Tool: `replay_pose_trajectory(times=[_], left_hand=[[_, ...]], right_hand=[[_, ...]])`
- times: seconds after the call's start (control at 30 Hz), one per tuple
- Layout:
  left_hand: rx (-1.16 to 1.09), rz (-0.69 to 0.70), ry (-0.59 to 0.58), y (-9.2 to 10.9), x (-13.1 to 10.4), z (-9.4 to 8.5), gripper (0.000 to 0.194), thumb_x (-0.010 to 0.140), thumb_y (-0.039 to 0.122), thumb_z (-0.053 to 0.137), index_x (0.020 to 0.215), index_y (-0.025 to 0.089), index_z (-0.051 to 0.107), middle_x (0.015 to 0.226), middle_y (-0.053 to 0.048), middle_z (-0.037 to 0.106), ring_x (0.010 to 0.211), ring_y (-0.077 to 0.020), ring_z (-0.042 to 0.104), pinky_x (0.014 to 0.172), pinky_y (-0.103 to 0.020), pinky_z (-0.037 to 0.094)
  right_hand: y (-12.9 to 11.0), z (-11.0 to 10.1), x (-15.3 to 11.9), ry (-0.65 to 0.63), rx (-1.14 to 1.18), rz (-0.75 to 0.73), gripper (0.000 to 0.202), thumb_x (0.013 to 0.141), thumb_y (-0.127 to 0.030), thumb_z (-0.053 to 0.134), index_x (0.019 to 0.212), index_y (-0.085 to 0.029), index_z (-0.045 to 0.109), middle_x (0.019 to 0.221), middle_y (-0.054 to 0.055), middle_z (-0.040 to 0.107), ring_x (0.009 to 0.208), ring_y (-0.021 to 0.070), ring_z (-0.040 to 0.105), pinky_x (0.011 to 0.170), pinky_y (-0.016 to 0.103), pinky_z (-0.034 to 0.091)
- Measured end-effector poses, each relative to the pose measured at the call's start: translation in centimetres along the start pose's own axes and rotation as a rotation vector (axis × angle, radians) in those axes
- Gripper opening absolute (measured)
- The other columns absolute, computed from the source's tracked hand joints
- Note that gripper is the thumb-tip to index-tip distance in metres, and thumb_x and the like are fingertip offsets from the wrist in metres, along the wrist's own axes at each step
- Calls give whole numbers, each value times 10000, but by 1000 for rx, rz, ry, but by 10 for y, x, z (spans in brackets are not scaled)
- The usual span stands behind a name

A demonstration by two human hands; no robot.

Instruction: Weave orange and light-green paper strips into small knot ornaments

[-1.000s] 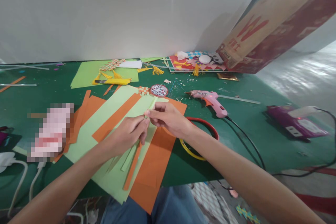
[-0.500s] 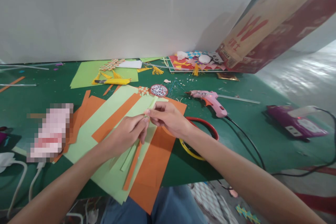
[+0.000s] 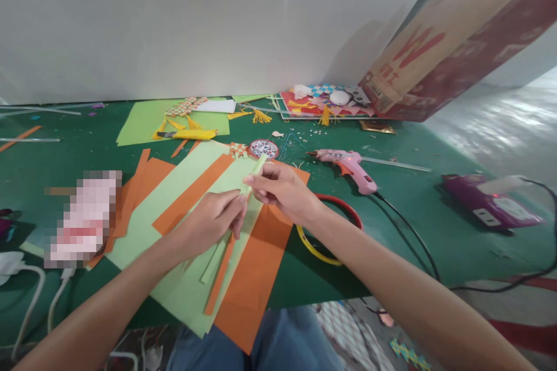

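Near the middle of the table, my left hand (image 3: pixel 221 214) is closed on narrow paper strips; an orange strip (image 3: pixel 220 278) and a green one hang down below it. My right hand (image 3: pixel 278 188) pinches the upper part of a light green paper strip (image 3: pixel 260 165) between thumb and fingers, its end pointing up. Both hands are close together over light green sheets (image 3: pixel 169 278) and an orange sheet (image 3: pixel 248 266). A small woven orange and green piece (image 3: pixel 238 151) lies just beyond, beside a round dish of tiny bits (image 3: pixel 263 149).
Right of my hands lie red and yellow rings (image 3: pixel 319 249) and a pink glue gun (image 3: pixel 348 165) with its cord. A yellow cutter (image 3: pixel 191 135) and tassels lie behind. At left is a blurred pink object (image 3: pixel 85 220); a paper bag (image 3: pixel 418 46) stands back right.
My right hand has moved slightly right and up along with the green strip's end, away from my left hand. My left hand has hardly moved.
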State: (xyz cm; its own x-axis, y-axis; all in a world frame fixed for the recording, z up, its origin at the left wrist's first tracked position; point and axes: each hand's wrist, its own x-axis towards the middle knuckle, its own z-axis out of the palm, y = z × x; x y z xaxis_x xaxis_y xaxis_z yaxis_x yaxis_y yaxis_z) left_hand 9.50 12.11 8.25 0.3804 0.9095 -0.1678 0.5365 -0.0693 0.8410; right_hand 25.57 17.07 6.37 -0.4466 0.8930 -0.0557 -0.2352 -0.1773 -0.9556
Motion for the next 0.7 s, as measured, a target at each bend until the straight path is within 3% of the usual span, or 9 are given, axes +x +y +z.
replay_pose_trajectory(times=[0.33,0.7], left_hand=[[50,22,53,0,3,0,359,930,360,313,633,203,442,539,18,576,530,-131,520,552,-262,391],[4,16,59,-3,2,2,342,939,387,325,676,203,442,479,53,518,468,-114,496,532,-250,380]], right_hand=[[0,0,-1,-91,-93,37,355,619,-433,768,588,-164,538,432,-75,447,408,40,369,415,219,212],[1,0,-1,-59,-55,5,389,598,-432,782,536,-168,504,407,-75,434,403,38,334,424,225,218]])
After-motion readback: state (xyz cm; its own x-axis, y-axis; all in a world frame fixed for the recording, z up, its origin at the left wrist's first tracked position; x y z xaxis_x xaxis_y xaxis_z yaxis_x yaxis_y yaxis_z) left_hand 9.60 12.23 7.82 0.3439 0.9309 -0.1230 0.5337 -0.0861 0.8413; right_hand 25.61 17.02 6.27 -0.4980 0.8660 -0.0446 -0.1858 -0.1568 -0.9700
